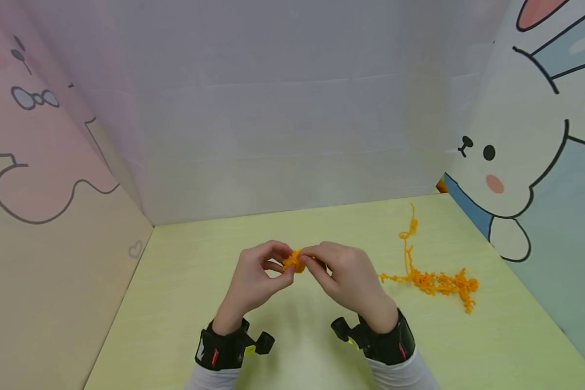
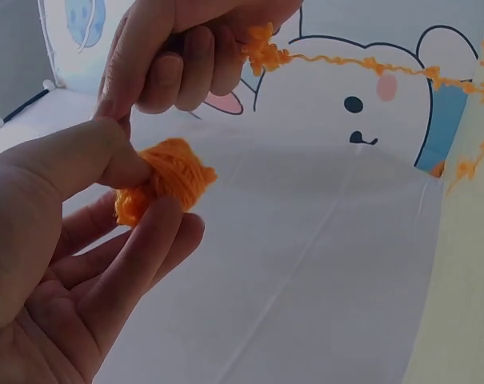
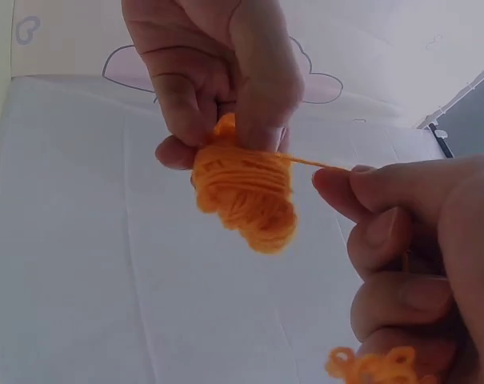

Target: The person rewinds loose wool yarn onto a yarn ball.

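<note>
A small wound ball of orange yarn [image 3: 246,196] is pinched between the thumb and fingers of my left hand [image 1: 258,279]. My right hand [image 1: 346,273], just to its right, pinches a strand of the yarn [image 3: 306,162] between thumb and index finger. That strand runs taut from the ball to the fingertips, as the right wrist view shows. The other right fingers are curled in toward the palm. More crinkled yarn [image 2: 330,60] trails from below the right hand in the left wrist view. Both hands are held over the table [image 1: 190,325].
A tangled heap of orange yarn [image 1: 439,283] lies on the right side of the table, one loose strand [image 1: 406,254] reaching toward the back edge. White panels enclose the table, with a cartoon rabbit [image 1: 512,157] printed at the right. Each wrist wears a black camera strap [image 1: 221,346].
</note>
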`<state>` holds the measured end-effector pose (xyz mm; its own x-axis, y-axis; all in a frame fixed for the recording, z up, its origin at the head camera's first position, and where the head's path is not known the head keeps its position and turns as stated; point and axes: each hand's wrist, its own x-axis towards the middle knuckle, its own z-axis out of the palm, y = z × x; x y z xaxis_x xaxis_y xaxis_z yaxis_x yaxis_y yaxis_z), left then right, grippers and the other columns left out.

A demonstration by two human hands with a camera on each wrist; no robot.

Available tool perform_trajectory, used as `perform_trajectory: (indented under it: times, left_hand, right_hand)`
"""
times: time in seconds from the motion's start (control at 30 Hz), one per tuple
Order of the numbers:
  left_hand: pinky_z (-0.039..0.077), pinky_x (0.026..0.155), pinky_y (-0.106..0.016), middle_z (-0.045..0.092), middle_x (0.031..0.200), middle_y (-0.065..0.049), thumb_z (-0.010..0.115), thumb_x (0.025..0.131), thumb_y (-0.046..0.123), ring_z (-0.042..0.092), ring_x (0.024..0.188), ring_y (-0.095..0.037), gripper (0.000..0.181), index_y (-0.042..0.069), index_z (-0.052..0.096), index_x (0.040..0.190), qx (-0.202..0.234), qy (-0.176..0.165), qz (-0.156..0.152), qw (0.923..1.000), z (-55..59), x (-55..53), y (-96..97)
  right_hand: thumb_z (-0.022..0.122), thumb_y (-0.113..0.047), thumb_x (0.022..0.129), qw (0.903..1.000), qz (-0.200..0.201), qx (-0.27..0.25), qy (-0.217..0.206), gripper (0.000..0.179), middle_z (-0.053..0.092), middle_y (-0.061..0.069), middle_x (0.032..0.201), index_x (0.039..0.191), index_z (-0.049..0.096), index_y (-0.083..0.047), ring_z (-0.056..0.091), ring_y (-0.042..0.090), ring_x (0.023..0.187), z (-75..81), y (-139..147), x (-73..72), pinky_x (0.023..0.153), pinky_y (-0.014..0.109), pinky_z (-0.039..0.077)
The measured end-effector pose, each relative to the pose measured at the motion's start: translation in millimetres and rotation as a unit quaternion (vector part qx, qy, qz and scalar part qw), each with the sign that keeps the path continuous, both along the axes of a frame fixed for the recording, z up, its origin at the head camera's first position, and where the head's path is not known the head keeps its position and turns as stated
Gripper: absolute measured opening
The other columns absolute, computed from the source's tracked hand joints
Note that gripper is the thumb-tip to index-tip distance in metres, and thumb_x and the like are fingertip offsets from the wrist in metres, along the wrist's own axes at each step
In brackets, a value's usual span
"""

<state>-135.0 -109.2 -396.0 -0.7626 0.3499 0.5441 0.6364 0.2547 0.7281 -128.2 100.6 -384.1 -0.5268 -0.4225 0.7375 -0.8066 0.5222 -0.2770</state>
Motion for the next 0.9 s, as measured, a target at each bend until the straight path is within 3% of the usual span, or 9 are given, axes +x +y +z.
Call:
perform_trajectory:
  times: [0.17,0.37,0.5,0.6,0.73,0.9]
  left_hand:
    - [0.062,0.064,-0.028,0.069,0.093,0.000,0.080,0.077,-0.001,0.066,0.081,-0.010,0.031,0.011,0.068,0.102,-0.017,0.010,-0.062,0.9979,-8.6,-4.5,-2.4]
    - [0.062,0.063,-0.028,0.069,0.095,0.000,0.078,0.079,0.002,0.065,0.083,-0.012,0.028,0.012,0.068,0.103,-0.015,0.000,-0.108,0.9940,-8.2,-3.6,-4.9]
    - [0.062,0.064,-0.033,0.069,0.097,-0.005,0.076,0.078,-0.004,0.066,0.083,-0.017,0.031,0.010,0.067,0.104,0.022,-0.021,-0.136,0.9902,-8.1,-3.4,-7.6]
    - [0.063,0.064,-0.036,0.068,0.098,-0.010,0.073,0.078,-0.010,0.067,0.082,-0.022,0.034,0.007,0.066,0.106,0.068,-0.027,-0.146,0.9865,-8.9,-3.6,-9.3]
    - [0.062,0.065,-0.034,0.066,0.099,-0.013,0.070,0.078,-0.014,0.066,0.082,-0.027,0.033,-0.001,0.063,0.107,0.136,-0.035,-0.122,0.9826,-7.6,-3.5,-9.3]
    - [0.061,0.068,-0.028,0.065,0.099,-0.012,0.071,0.084,-0.007,0.064,0.083,-0.030,0.026,-0.004,0.061,0.107,0.204,-0.075,-0.029,0.9758,-5.3,-3.6,-8.2]
  right_hand:
    - [0.071,-0.019,0.091,0.9999,-0.012,-0.011,-0.004,0.008,0.069,-0.008,0.082,0.098,0.075,-0.017,0.047,0.005,0.057,0.5,2.1,-3.2,0.046,0.022,0.042]
    - [0.072,-0.020,0.091,0.9992,-0.008,-0.021,-0.033,0.008,0.066,-0.011,0.077,0.097,0.076,-0.020,0.044,0.004,0.057,-1.0,1.8,-6.5,0.046,0.023,0.041]
    - [0.071,-0.023,0.092,0.9973,-0.015,-0.026,-0.067,0.009,0.066,-0.013,0.079,0.099,0.077,-0.022,0.044,0.003,0.057,-3.1,2.4,-8.6,0.047,0.024,0.043]
    - [0.070,-0.022,0.093,0.9944,-0.029,-0.001,-0.102,0.010,0.067,-0.013,0.083,0.100,0.077,-0.021,0.045,0.004,0.058,-4.1,2.1,-8.8,0.049,0.024,0.045]
    - [0.069,-0.023,0.094,0.9851,-0.036,0.065,-0.155,0.008,0.066,-0.011,0.080,0.098,0.076,-0.020,0.047,0.006,0.059,-4.5,0.1,-7.1,0.053,0.025,0.047]
    - [0.066,-0.030,0.096,0.9767,0.000,0.122,-0.177,0.013,0.067,-0.015,0.081,0.100,0.076,-0.023,0.052,0.003,0.064,-4.2,-3.5,-4.0,0.058,0.025,0.050]
